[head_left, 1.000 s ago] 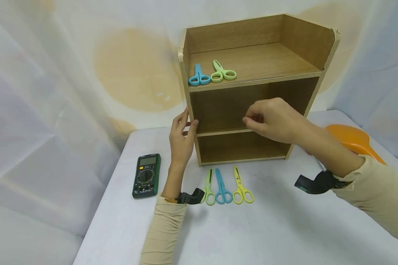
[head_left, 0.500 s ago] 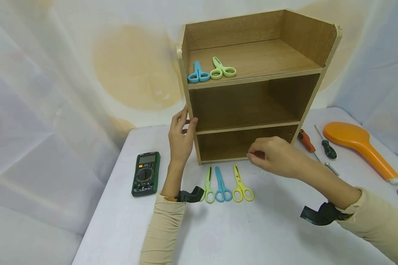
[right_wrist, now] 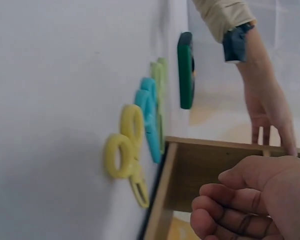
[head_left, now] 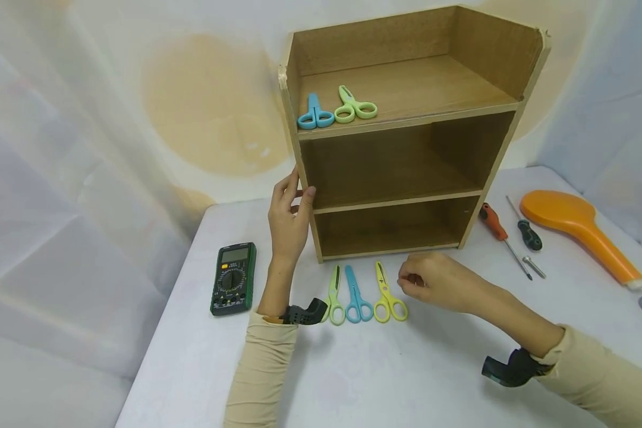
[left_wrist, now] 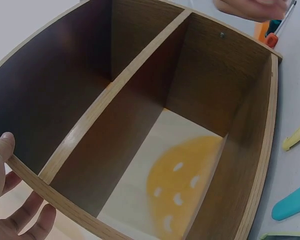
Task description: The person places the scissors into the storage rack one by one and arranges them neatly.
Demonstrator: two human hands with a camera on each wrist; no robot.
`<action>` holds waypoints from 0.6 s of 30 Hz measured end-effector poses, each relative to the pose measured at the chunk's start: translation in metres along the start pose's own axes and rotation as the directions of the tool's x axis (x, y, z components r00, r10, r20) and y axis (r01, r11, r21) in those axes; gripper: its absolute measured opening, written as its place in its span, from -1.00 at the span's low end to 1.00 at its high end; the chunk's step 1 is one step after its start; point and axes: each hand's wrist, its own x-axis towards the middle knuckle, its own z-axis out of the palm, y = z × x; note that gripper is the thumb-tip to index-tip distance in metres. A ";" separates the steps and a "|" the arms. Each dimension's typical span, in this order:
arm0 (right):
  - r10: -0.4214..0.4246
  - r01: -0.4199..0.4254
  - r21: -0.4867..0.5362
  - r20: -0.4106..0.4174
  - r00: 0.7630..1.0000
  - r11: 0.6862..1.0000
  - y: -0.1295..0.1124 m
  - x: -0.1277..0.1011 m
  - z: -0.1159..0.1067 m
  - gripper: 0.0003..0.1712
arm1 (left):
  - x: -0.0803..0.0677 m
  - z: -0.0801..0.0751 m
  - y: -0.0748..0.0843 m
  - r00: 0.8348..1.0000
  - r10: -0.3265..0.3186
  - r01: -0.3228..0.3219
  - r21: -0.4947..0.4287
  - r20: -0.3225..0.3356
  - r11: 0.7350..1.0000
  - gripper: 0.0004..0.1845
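my left hand (head_left: 288, 217) grips the shelf (head_left: 401, 134) by its left wall, to steady it; my right hand (head_left: 433, 279), curled and empty, hovers just right of the yellow scissors (head_left: 387, 294) lying before the shelf.

left hand (left_wrist: 5, 200) grips side panel edge of wooden shelf unit (left_wrist: 140, 125), thumb inside, fingers outside. blue scissors (left_wrist: 291, 202) & a green blade tip (left_wrist: 296, 135) at right.

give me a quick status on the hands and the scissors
Left hand grips the wooden shelf's side panel. Right hand, fingers curled, empty, just right of the yellow scissors. Nothing between them.
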 end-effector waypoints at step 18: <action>0.012 -0.010 -0.019 0.079 0.997 1.000 0.008 -0.006 0.030 -0.86 | 0.000 0.000 0.002 1.000 0.003 -0.003 -0.001 0.002 1.000 -0.41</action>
